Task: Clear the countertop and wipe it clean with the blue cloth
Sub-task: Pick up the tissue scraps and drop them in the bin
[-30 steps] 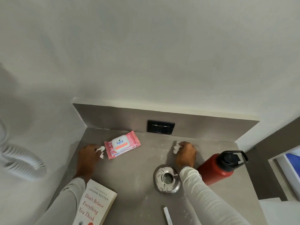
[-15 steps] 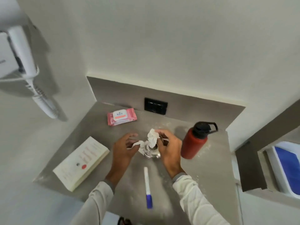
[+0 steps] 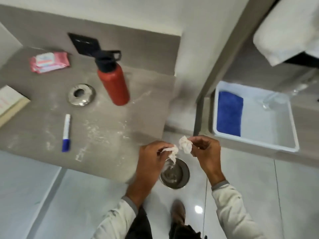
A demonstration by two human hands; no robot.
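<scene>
My left hand (image 3: 151,159) pinches a crumpled white tissue (image 3: 171,151), and my right hand (image 3: 206,152) pinches another crumpled tissue (image 3: 185,144). Both hands hang off the counter's right front corner, over a round steel bin (image 3: 174,175) on the floor. The grey countertop (image 3: 107,131) is streaked with white powder. On it lie a red bottle with a black cap (image 3: 113,78), a steel ring-shaped dish (image 3: 81,94), a blue-capped marker (image 3: 66,133), a pink wipes pack (image 3: 49,61) and a book (image 3: 10,104). The blue cloth (image 3: 229,113) lies in a white tray (image 3: 276,140) to the right.
A black wall socket (image 3: 84,43) sits behind the bottle. A white towel (image 3: 283,31) hangs at the upper right over the tray's shelf. A grey pillar (image 3: 222,54) divides counter and shelf. My shoe (image 3: 177,213) stands on the tiled floor.
I have stepped back and turned right. Both hands left the counter with the tissues and now hold them over the steel bin on the floor.
</scene>
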